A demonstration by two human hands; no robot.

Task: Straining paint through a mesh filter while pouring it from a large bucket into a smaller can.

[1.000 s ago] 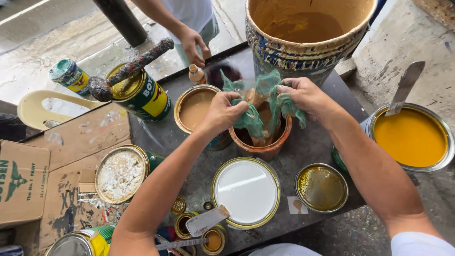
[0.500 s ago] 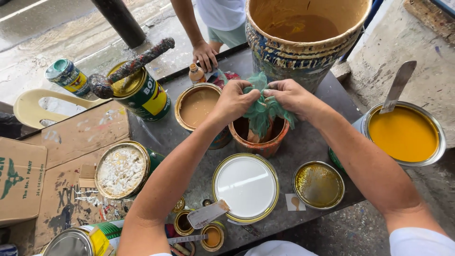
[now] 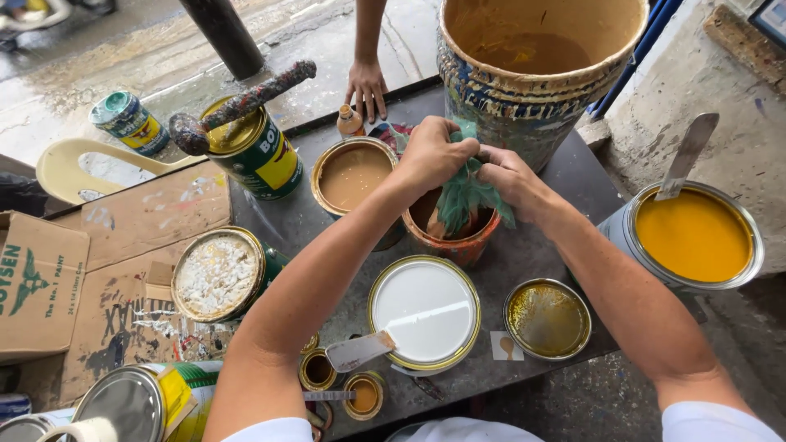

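Both hands meet over a small orange-stained can (image 3: 455,237) at the middle of the dark table (image 3: 565,237). The left hand (image 3: 434,153) and the right hand (image 3: 509,176) are each clenched on a teal cloth (image 3: 463,200), bunched between them and hanging down into the can's mouth.

Just left of it stands an open can of tan paint (image 3: 352,173), and near the front edge a round white lid (image 3: 424,309) lies beside a yellow-smeared lid (image 3: 547,319). A big paint-spattered bucket (image 3: 532,74) rises behind the hands. At the right, 1 wide can of orange-yellow paint (image 3: 694,236) holds a putty knife (image 3: 686,157).

On the left, a green can with a yellow label (image 3: 258,155) carries a paint-crusted roller (image 3: 237,106) across its top; farther left sits a small teal-topped can (image 3: 127,121). A brown cardboard box with green print (image 3: 37,282) lies at the far left edge. Another person's hand (image 3: 366,86) rests on the table's far edge, beside a small orange bottle (image 3: 350,121).
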